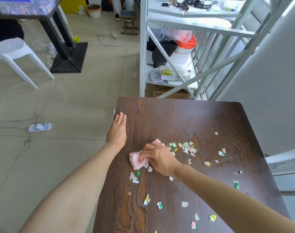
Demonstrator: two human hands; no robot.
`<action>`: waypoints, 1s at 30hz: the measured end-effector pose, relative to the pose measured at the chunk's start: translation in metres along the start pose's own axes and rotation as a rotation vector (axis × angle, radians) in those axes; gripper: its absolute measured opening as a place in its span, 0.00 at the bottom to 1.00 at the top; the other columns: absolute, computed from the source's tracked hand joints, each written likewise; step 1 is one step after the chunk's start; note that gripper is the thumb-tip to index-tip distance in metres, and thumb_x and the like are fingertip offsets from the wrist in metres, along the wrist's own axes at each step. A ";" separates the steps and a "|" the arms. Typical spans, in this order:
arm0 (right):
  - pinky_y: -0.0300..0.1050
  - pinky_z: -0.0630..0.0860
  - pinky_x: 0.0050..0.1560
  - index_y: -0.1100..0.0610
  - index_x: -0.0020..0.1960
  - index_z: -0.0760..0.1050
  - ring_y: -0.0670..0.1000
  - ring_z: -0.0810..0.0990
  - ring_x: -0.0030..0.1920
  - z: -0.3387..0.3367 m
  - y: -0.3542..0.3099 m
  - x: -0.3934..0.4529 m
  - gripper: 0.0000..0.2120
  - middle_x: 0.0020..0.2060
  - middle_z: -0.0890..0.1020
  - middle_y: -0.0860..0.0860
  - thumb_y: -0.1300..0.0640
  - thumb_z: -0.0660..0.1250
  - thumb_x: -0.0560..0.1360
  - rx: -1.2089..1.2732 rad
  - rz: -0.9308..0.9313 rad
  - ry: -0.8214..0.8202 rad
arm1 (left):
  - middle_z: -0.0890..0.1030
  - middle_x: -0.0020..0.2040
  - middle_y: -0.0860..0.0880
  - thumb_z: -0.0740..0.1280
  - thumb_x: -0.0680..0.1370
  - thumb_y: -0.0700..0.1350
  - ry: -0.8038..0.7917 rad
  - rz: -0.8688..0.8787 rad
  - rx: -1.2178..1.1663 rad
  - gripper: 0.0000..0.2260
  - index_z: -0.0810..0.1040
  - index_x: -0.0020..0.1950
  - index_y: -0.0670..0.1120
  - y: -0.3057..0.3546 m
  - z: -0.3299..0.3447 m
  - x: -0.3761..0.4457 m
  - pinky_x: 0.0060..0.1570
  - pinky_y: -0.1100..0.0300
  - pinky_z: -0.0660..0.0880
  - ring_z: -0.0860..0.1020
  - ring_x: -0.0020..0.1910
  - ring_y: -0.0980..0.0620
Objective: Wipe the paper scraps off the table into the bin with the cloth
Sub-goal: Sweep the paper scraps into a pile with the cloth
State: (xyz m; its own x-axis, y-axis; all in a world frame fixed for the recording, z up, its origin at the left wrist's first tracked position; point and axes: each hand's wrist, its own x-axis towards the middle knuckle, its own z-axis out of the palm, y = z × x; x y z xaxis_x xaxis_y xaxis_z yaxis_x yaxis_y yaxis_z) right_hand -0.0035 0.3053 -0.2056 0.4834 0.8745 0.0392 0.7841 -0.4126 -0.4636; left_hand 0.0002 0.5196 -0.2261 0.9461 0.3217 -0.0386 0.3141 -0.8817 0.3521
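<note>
Pink cloth (138,161): soft and limp; we bunch it under the palm.
Paper scraps (187,147): featherlight, scattered over the dark wood table (177,118).
Right hand (157,158): fingers closed on the cloth, pressing down.
Left hand (117,130): flat, open, empty at the table's left edge.
Bin: not in view.

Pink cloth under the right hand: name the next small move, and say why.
Probably drag the crumpled pink cloth rightward into the dense cluster of torn paper scraps. The right hand grips it on the dark wood-grain table, scraps lie scattered beside and behind it, and the left hand rests flat at the table's left edge. No bin is visible.
</note>
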 end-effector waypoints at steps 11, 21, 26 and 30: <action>0.50 0.72 0.40 0.48 0.48 0.82 0.57 0.75 0.41 -0.085 0.077 -0.022 0.14 0.43 0.80 0.50 0.62 0.61 0.73 -0.152 0.363 0.248 | 0.52 0.79 0.49 0.52 0.81 0.34 -0.015 0.057 -0.023 0.24 0.56 0.77 0.44 0.009 0.003 -0.004 0.75 0.54 0.56 0.51 0.78 0.53; 0.50 0.74 0.40 0.52 0.58 0.79 0.60 0.74 0.39 -0.027 0.069 -0.059 0.23 0.39 0.77 0.55 0.70 0.63 0.68 -0.132 0.712 0.402 | 0.55 0.78 0.50 0.53 0.79 0.31 -0.095 0.261 -0.112 0.26 0.58 0.76 0.46 0.066 0.029 -0.010 0.76 0.52 0.55 0.52 0.77 0.52; 0.46 0.71 0.37 0.52 0.57 0.79 0.56 0.71 0.36 0.003 0.004 -0.074 0.25 0.37 0.75 0.52 0.70 0.59 0.65 -0.061 0.530 0.353 | 0.56 0.78 0.49 0.53 0.80 0.33 -0.073 0.261 -0.077 0.24 0.59 0.76 0.46 0.077 0.033 -0.010 0.76 0.53 0.49 0.52 0.78 0.50; 0.45 0.67 0.39 0.52 0.55 0.80 0.56 0.71 0.37 0.006 -0.009 -0.083 0.24 0.39 0.76 0.53 0.70 0.61 0.65 -0.010 0.384 0.241 | 0.55 0.78 0.48 0.53 0.81 0.35 -0.115 0.283 -0.050 0.23 0.58 0.76 0.46 0.077 0.031 -0.009 0.76 0.53 0.50 0.51 0.78 0.49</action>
State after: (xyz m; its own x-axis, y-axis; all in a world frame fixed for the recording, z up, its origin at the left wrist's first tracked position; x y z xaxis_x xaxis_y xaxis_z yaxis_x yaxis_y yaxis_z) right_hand -0.0528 0.2378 -0.2098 0.8158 0.5738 0.0722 0.5338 -0.6989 -0.4760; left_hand 0.0179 0.4385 -0.2274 0.9991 0.0220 -0.0369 0.0352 -0.9116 0.4096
